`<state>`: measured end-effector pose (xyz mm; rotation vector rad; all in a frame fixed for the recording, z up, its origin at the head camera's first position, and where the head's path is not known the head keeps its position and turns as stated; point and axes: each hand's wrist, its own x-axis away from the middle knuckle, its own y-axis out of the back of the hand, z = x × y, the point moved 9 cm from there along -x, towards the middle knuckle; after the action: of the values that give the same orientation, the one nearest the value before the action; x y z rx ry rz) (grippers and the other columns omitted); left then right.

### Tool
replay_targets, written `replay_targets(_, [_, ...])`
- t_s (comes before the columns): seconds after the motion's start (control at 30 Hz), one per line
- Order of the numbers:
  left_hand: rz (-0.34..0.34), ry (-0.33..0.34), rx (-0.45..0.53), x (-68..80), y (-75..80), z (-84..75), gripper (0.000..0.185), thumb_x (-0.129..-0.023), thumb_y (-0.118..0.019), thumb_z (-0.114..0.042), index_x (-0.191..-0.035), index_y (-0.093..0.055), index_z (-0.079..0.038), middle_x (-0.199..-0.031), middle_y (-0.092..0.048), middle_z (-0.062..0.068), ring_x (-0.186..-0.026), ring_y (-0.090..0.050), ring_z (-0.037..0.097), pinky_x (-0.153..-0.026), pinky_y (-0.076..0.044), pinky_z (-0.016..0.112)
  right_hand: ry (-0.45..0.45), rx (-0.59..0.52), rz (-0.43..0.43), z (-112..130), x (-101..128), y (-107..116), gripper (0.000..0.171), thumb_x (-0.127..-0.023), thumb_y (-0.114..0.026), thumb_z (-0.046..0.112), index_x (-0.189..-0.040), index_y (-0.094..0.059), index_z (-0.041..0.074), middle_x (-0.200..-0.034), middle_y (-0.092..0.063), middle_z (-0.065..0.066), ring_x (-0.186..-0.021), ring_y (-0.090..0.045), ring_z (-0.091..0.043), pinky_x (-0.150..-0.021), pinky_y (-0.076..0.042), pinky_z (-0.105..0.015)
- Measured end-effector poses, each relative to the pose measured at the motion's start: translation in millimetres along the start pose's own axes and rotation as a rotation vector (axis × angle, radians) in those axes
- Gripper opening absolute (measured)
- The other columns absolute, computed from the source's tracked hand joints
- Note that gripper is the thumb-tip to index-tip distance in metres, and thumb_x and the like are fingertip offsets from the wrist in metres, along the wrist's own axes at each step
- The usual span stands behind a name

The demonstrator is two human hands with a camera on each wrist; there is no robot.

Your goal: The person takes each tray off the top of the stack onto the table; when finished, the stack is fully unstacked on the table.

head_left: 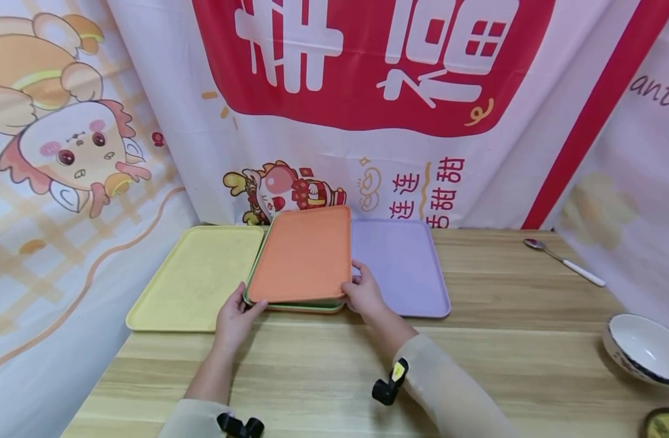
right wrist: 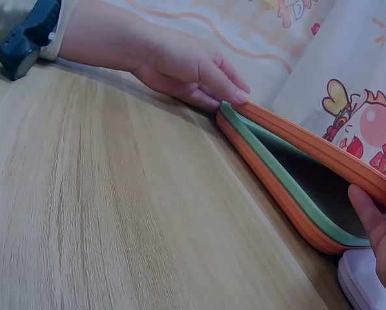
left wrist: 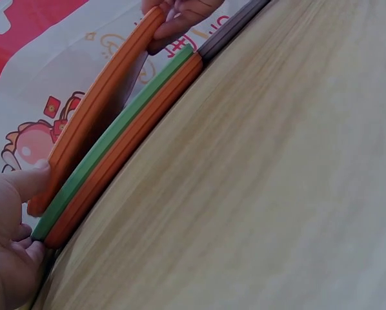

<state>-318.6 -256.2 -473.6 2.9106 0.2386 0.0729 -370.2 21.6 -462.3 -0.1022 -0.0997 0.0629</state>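
Orange tray (head_left: 304, 252) tops a green tray (left wrist: 115, 145); yellow tray (head_left: 194, 277), lilac tray (head_left: 402, 267); pale woodgrain counter (head_left: 477, 365).

trays (head_left: 304, 255): 5 | spoon (head_left: 563, 261): 1 | bowl (head_left: 643, 347): 1 | hands (head_left: 233, 316): 2

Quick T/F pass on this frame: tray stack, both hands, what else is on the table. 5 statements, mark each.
1. Both hands hold the top orange tray at its near corners. True: left hand at the left corner, right hand at the right.
2. The top tray lies flat on the stack. False: its near edge is lifted off the green tray, with a gap visible in the right wrist view.
3. Under the green tray is another orange tray. True.
4. The yellow tray lies to the right of the stack. False: it lies to the left; the purple tray is on the right.
5. The spoon sits in the bowl. False: it lies apart on the table.
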Motion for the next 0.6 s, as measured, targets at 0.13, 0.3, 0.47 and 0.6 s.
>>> replay_targets(0.13, [0.001, 0.005, -0.01, 0.5, -0.5, 0.7, 0.086, -0.092, -0.068, -0.012, -0.154, -0.011, 0.005, -0.16, -0.019, 0.024, -0.149, -0.023, 0.033, -0.12, -0.028, 0.035, 0.021, 0.03, -0.036, 6.6, 2.8, 16.9, 0.07, -0.083, -0.049, -0.012, -0.15, -0.03, 0.001, -0.104, -0.061, -0.024, -0.065, -0.061, -0.013, -0.059, -0.061, -0.024])
replay_targets(0.3, [-0.005, -0.012, -0.057, 1.0, -0.4, -0.6, 0.083, -0.091, -0.066, -0.004, -0.154, -0.012, 0.006, -0.158, -0.021, 0.029, -0.146, -0.027, 0.038, -0.117, -0.031, 0.037, 0.03, 0.003, -0.052, 19.2, 7.4, 41.6, 0.07, -0.083, -0.048, -0.011, -0.15, -0.03, 0.0, -0.112, -0.059, -0.03, -0.071, -0.063, -0.014, -0.065, -0.061, -0.026])
replay_targets(0.47, [-0.012, -0.023, -0.112, 1.1, -0.2, -2.5, 0.081, -0.092, -0.065, -0.003, -0.153, -0.013, 0.007, -0.158, -0.02, 0.03, -0.145, -0.028, 0.041, -0.118, -0.032, 0.04, 0.035, -0.032, -0.055, 34.2, 14.3, 69.9, 0.07, -0.085, -0.048, -0.011, -0.151, -0.029, 0.001, -0.116, -0.057, -0.029, -0.074, -0.064, -0.012, -0.068, -0.061, -0.024])
replay_targets(0.6, [-0.009, -0.016, -0.148, 0.4, -1.1, -1.9, 0.082, -0.092, -0.065, -0.006, -0.154, -0.012, 0.006, -0.158, -0.019, 0.029, -0.146, -0.026, 0.04, -0.12, -0.03, 0.042, 0.044, -0.052, -0.058, 45.7, 22.2, 98.1, 0.068, -0.089, -0.047, -0.01, -0.152, -0.025, 0.001, -0.113, -0.057, -0.021, -0.075, -0.063, -0.008, -0.069, -0.06, -0.021])
